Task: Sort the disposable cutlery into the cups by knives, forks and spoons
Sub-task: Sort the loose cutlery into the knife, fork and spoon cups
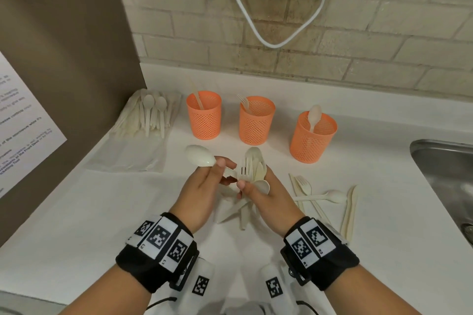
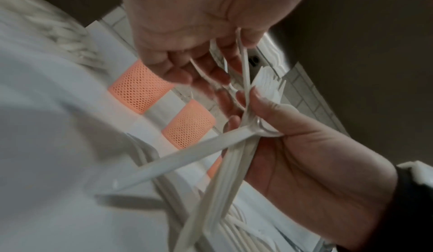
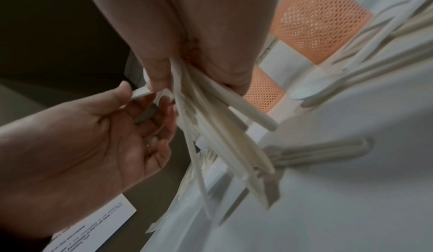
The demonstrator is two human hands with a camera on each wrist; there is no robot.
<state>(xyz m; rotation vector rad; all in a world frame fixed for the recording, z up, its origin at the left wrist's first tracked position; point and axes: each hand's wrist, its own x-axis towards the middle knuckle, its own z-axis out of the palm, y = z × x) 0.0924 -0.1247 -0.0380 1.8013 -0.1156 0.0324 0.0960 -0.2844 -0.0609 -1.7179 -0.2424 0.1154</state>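
Right hand point(image 1: 266, 194) has its grip around a cutlery bundle point(image 1: 252, 169); just beside it, left hand point(image 1: 204, 186) pinches a spoon point(image 1: 201, 157).

The three mesh cups point(image 1: 204, 115) are orange, pierced all over with a fine lattice of holes. The cutlery bundle point(image 1: 252, 169) and the loose cutlery point(image 1: 330, 197) are cream-white. The surface point(image 1: 102, 212) is plain white. The wristbands point(image 1: 158, 248) are black, bearing black-and-white square markers. The wall point(image 1: 332, 33) is beige brick-patterned tile; the sink point(image 1: 445, 169) is steel grey.
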